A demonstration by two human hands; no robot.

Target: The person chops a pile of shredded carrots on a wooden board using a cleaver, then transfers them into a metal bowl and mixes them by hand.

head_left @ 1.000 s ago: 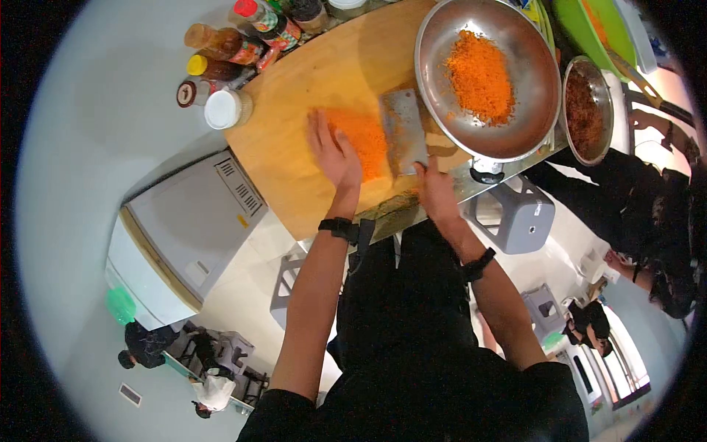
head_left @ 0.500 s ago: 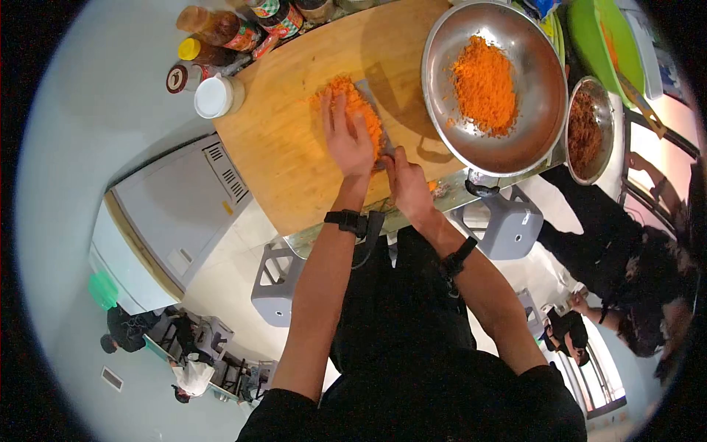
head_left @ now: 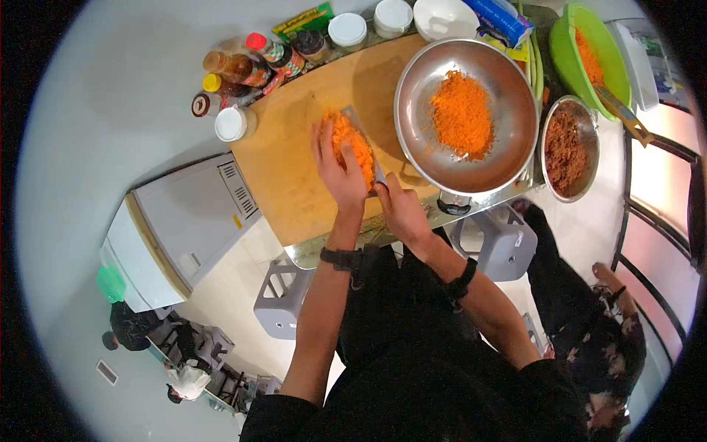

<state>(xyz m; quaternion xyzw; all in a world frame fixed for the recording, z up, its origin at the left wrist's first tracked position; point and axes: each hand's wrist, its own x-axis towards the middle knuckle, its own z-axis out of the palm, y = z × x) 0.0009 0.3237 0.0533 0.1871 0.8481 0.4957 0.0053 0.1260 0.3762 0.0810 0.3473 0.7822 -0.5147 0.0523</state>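
My right hand [head_left: 406, 211] is closed around the handle of a wide-bladed kitchen knife [head_left: 379, 175]. Its blade lies under or against a mound of finely chopped carrot [head_left: 349, 141] on the wooden cutting board [head_left: 283, 162]. Along the mound's left side rests my left hand [head_left: 342, 177], fingers stretched out and apart, touching the carrot. The carrot covers most of the blade, so whether the blade is lifted off the board cannot be seen. More chopped carrot [head_left: 462, 116] lies in a large steel pan [head_left: 412, 147] to the right.
A steel bowl of brown minced food [head_left: 565, 151] and a green basin [head_left: 563, 59] stand right of the pan. Sauce bottles [head_left: 247, 70] and white-lidded jars [head_left: 347, 29] line the back. Grey stools [head_left: 508, 247] are below the table edge; another person [head_left: 589, 317] is at the right.
My left hand has gone from lying over the carrot to cupping its left side, and the carrot is gathered more tightly along the blade. The whole view has shifted.
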